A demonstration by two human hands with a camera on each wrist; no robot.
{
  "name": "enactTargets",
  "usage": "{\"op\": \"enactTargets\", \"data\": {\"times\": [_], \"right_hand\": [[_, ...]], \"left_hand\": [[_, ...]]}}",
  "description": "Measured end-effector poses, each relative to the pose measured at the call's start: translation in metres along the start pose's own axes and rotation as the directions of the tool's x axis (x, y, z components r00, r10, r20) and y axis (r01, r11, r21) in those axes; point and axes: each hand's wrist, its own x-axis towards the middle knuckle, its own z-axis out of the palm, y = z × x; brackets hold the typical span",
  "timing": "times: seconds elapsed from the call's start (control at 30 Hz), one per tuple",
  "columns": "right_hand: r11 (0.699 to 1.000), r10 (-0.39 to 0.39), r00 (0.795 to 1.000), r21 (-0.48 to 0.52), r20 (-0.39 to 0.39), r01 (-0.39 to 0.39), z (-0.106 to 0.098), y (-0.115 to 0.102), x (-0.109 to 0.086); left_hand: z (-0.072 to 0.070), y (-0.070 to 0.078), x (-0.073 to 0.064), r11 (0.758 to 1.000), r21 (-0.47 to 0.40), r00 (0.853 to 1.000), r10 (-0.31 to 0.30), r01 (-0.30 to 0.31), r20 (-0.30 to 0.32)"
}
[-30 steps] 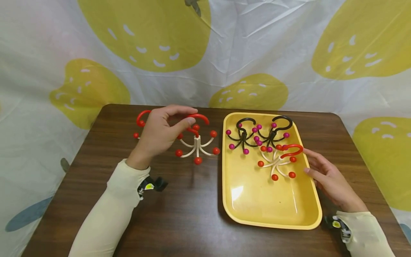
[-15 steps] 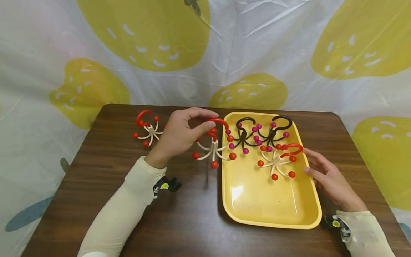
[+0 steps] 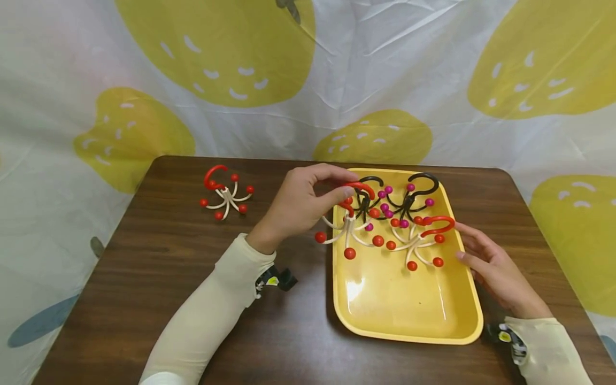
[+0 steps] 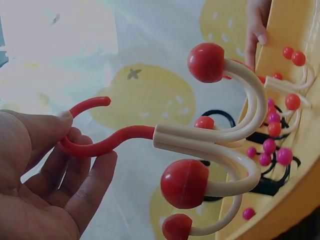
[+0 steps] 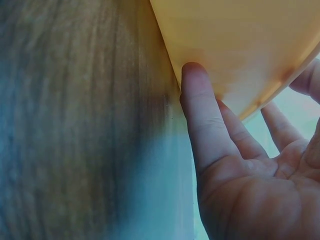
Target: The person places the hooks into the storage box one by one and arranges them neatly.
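Note:
My left hand (image 3: 303, 200) pinches the red hook of a cream multi-arm hanger hook (image 3: 350, 231), its arms tipped with red balls. The hanger hangs over the left rim of a yellow tray (image 3: 336, 289). In the left wrist view, thumb and fingers hold the red curve (image 4: 92, 149) while the arms point toward the tray. Against the tray's right side rests my right hand (image 3: 495, 270); the right wrist view has its fairly straight fingers (image 5: 207, 120) touching the outer wall. Inside the tray lie another red-and-cream hanger hook (image 3: 416, 241) and two black ones with magenta balls (image 3: 408, 200).
Another red-and-cream hanger hook (image 3: 226, 198) stands on the dark wooden table (image 3: 159, 235) at the back left. A white cloth with yellow fruit prints (image 3: 269, 133) hangs behind the table.
My left hand has carried the pinched hanger hook rightward, from over the table to over the tray's left side. The hanger hook left behind is now fully visible. My right hand stays put.

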Motion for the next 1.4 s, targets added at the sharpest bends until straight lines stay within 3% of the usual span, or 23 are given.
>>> {"op": "enactTargets", "data": {"times": [0.4, 0.8, 1.0, 1.4], "right_hand": [[1.0, -0.018, 1.0, 0.013, 0.019, 0.017, 0.0, 0.0, -0.001], [0.998, -0.04, 0.999, 0.044, 0.035, 0.039, -0.001, 0.001, 0.0], [0.997, -0.048, 0.998, 0.057, 0.032, 0.046, -0.001, 0.001, 0.0], [0.998, -0.042, 0.999, 0.042, 0.028, 0.041, -0.001, 0.003, 0.0]], "left_hand": [[0.034, -0.012, 0.005, 0.998, 0.061, 0.998, 0.013, -0.016, 0.058], [0.056, -0.03, 0.005, 0.993, 0.074, 0.989, -0.095, 0.087, 0.111], [0.063, -0.039, 0.004, 0.994, 0.06, 0.989, -0.1, 0.093, 0.113], [0.069, -0.051, -0.002, 0.984, 0.138, 0.982, -0.135, 0.117, 0.13]]}}
